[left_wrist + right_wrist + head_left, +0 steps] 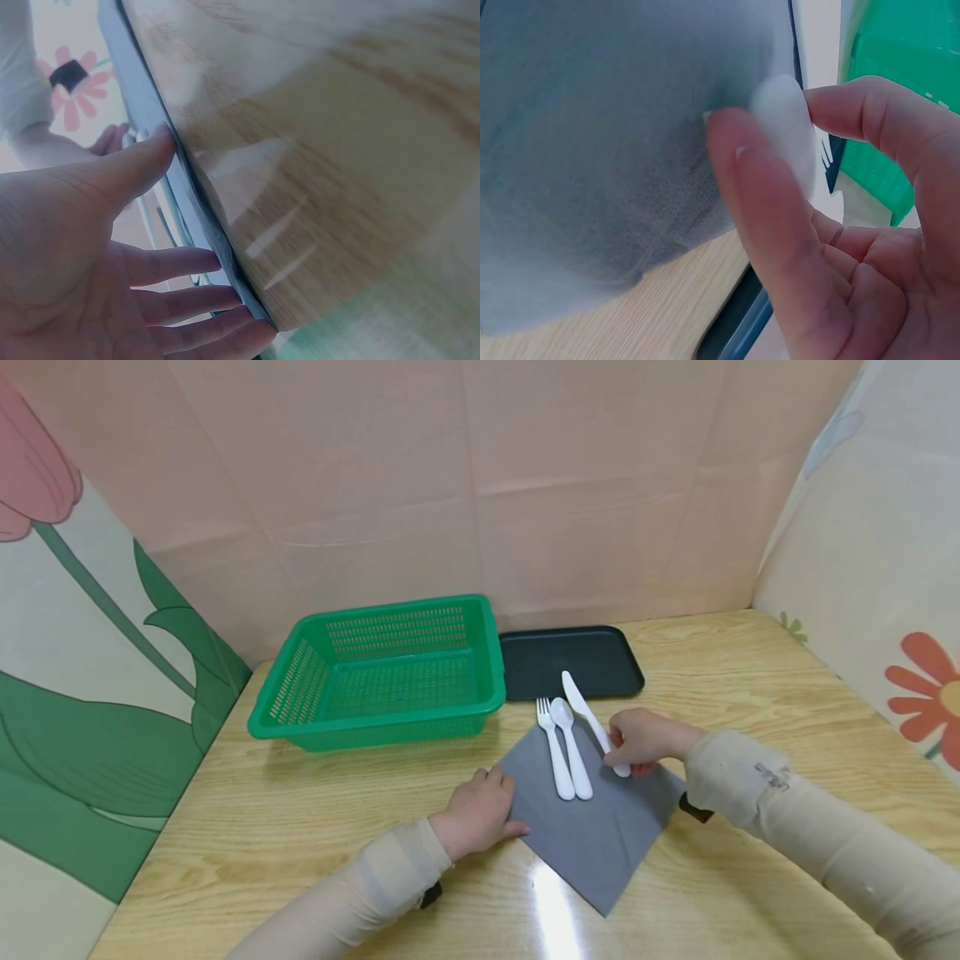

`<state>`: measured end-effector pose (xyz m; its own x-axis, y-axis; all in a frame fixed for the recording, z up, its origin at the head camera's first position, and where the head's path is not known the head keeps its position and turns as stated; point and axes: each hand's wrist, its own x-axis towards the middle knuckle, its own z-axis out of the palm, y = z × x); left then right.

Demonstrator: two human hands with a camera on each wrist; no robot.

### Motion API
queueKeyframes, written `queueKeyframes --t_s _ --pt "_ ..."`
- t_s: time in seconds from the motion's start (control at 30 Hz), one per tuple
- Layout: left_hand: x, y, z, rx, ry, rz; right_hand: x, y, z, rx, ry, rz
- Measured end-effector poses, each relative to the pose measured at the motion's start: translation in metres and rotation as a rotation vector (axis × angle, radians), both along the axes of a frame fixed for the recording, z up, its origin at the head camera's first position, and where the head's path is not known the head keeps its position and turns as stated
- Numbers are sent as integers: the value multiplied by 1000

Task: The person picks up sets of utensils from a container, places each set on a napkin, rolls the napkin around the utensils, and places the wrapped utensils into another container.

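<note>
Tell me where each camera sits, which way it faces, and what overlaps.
Head: worn on the head, faces forward and down over basket, tray, napkin and knife; left grip, right grip and sleeves show.
Left wrist: on that wrist, looks past the left grip along the napkin's edge; right grip shows behind.
Right wrist: on that wrist, faces the right grip pinching the knife, basket beyond.
Shared: head and right wrist both show knife, napkin and basket.
</note>
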<state>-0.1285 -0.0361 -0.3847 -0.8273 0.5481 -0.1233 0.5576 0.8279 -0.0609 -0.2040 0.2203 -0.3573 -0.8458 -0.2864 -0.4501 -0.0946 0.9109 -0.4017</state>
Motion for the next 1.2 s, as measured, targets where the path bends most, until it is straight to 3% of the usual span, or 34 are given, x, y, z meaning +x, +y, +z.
queueKeyframes --t_s 1.2 --pt "0 -1 0 16 -4 4 15 -8 1 30 -21 -8"
